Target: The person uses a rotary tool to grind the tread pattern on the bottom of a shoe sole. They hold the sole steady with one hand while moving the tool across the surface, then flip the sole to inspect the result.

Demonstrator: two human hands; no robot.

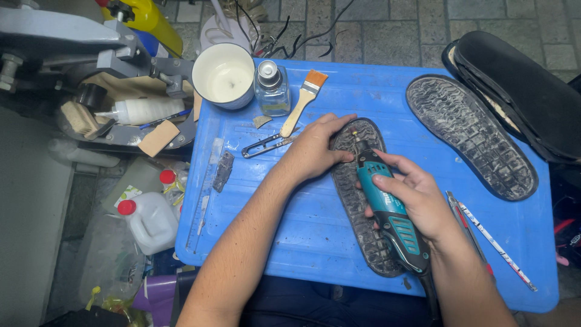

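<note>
Both forearms reach in bare, left hand pressed flat with fingers spread, right hand curled tight.

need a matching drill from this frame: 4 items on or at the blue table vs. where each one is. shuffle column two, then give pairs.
1. rotary tool
2. paintbrush
3. white cup
4. second sole

A. table's far left corner
B. lying free, right part of the table
C. in the right hand, tip on the sole that the left hand presses down
D. beside the glass bottle, bristles pointing away

Pairs: 1-C, 2-D, 3-A, 4-B
</note>
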